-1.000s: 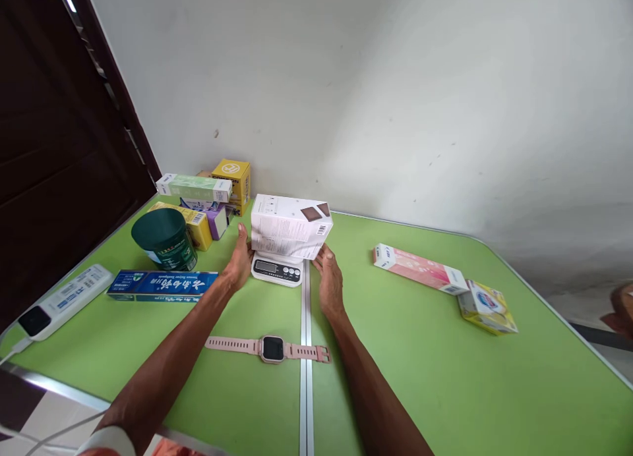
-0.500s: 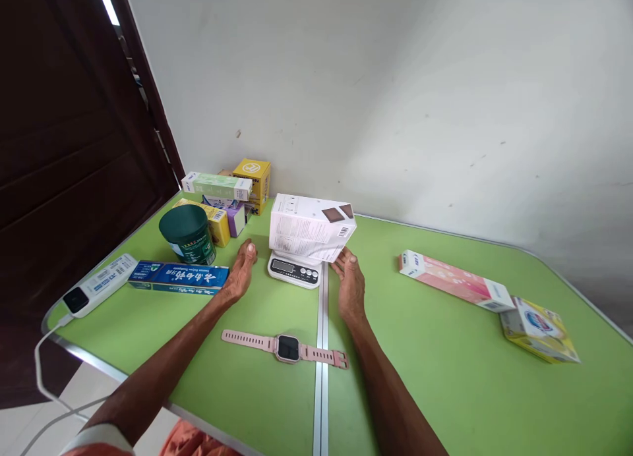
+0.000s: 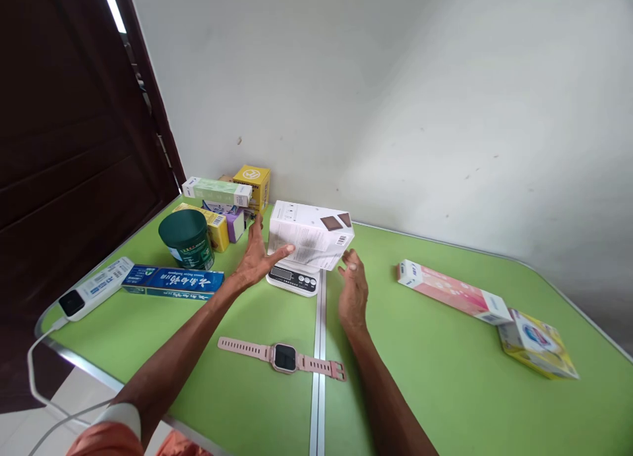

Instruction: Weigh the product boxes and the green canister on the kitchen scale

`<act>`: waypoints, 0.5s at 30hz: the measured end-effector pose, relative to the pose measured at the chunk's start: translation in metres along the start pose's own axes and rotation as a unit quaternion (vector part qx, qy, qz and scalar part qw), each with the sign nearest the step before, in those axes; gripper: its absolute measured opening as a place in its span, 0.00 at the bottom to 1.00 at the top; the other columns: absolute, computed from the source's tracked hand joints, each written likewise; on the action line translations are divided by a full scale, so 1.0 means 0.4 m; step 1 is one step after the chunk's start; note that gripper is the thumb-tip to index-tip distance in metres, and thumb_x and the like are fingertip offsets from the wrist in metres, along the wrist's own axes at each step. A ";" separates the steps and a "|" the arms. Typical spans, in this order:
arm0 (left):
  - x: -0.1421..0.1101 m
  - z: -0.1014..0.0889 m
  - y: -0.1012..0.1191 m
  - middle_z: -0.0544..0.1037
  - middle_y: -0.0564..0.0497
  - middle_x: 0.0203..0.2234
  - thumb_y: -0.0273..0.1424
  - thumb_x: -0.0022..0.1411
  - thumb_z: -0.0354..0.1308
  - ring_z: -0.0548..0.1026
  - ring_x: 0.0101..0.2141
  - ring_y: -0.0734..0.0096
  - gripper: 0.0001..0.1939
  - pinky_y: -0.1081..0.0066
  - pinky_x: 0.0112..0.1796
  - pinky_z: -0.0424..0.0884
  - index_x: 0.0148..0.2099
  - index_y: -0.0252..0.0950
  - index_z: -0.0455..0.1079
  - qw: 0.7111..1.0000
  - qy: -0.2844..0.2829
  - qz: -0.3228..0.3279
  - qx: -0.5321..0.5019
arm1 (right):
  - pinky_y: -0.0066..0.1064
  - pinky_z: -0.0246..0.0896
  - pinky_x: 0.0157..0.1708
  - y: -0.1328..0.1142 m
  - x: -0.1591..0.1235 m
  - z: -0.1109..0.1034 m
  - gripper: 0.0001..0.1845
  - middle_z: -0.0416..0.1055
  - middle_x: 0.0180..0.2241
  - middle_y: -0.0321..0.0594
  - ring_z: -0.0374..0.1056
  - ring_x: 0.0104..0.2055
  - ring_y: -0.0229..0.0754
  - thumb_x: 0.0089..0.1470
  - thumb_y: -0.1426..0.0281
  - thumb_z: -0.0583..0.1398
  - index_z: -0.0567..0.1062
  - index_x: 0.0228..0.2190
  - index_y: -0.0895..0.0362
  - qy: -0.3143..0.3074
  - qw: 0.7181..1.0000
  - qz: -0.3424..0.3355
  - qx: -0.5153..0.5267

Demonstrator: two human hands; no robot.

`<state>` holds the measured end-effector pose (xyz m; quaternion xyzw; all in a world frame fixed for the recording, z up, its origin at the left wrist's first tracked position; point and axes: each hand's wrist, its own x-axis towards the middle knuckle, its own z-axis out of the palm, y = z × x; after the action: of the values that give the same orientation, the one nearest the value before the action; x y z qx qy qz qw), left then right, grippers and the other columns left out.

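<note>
Left hand (image 3: 254,263), spread wide, empty, nearer: I log white box (image 3: 312,232) just rightward, mid-frame, long axis crosswise; right hand (image 3: 354,291), half-curled, empty, off its right end.

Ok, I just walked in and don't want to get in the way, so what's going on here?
Someone has both bare hands around a white box that sits on a small scale. The left hand is spread, its thumb across the box's front; the right hand is by its right end. Whether either touches it is hard to tell. A pink watch lies in front, with more boxes off to both sides.
</note>
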<state>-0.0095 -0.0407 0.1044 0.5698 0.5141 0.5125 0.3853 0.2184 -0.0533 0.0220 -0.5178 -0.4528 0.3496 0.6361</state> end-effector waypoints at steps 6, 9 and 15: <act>0.121 -0.027 0.036 0.73 0.36 0.69 0.43 0.37 0.87 0.64 0.73 0.34 0.64 0.43 0.75 0.54 0.74 0.40 0.66 0.995 -0.098 0.017 -0.031 | 0.55 0.55 0.74 -0.101 0.068 -0.012 0.45 0.65 0.75 0.46 0.57 0.78 0.61 0.60 0.39 0.65 0.71 0.70 0.47 -0.060 0.997 -0.025 -0.032; 0.157 -0.029 0.014 0.78 0.36 0.64 0.45 0.42 0.84 0.73 0.66 0.36 0.53 0.42 0.70 0.65 0.68 0.38 0.71 0.989 -0.140 0.035 -0.034 | 0.57 0.59 0.72 -0.125 0.107 -0.010 0.46 0.72 0.69 0.49 0.65 0.73 0.63 0.54 0.40 0.71 0.75 0.66 0.49 -0.129 0.991 0.002 -0.034; 0.139 -0.016 0.022 0.77 0.34 0.64 0.45 0.49 0.81 0.74 0.64 0.37 0.48 0.42 0.66 0.69 0.68 0.36 0.71 0.990 -0.129 0.033 -0.039 | 0.63 0.68 0.63 -0.142 0.130 -0.026 0.45 0.83 0.55 0.51 0.76 0.59 0.64 0.43 0.44 0.77 0.80 0.57 0.53 -0.105 0.993 0.024 -0.056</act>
<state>-0.0173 0.0116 0.1246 0.6321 0.4206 0.4667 0.4537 0.2445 -0.0219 0.0880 -0.5239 -0.5229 0.3915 0.5466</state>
